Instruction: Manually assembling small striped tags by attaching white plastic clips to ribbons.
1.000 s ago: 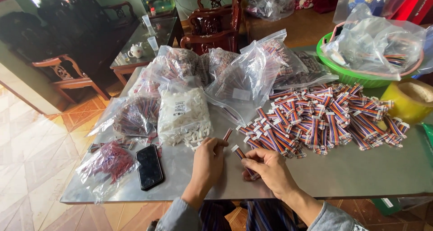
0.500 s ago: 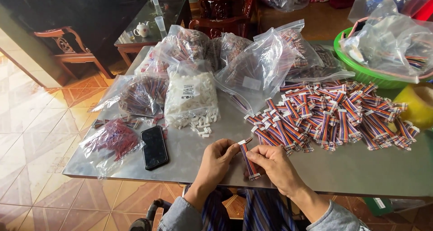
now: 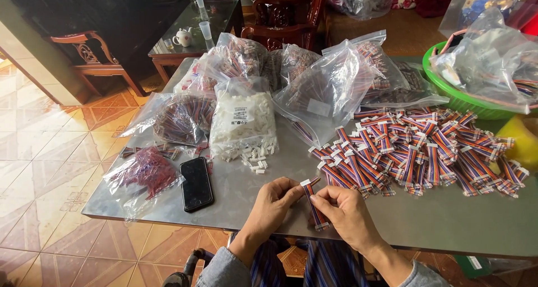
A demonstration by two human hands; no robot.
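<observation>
A short multicoloured ribbon cable with white plastic connectors at both ends (image 3: 312, 204) is held between the two hands above the near edge of the grey metal table (image 3: 448, 225). The left hand (image 3: 276, 200) is closed around the cable's upper end, with thumb and forefinger pinched just beside the top connector. The right hand (image 3: 346, 210) is curled around the cable's middle, its fingers pressed against the striped wires, and the lower connector is left hanging free below it.

A large loose pile of similar striped cables (image 3: 420, 149) is spread on the table to the right of the hands. A clear plastic bag of small white connectors (image 3: 242, 119) is set further back, with a few white pieces spilled in front of it. A black smartphone (image 3: 196, 183) is laid flat to the left of the hands, just beside a clear bag of red parts (image 3: 147, 172). More clear bags filled with cables (image 3: 330, 85) are heaped behind, and a green plastic basket (image 3: 448, 93) is seen at the far right.
</observation>
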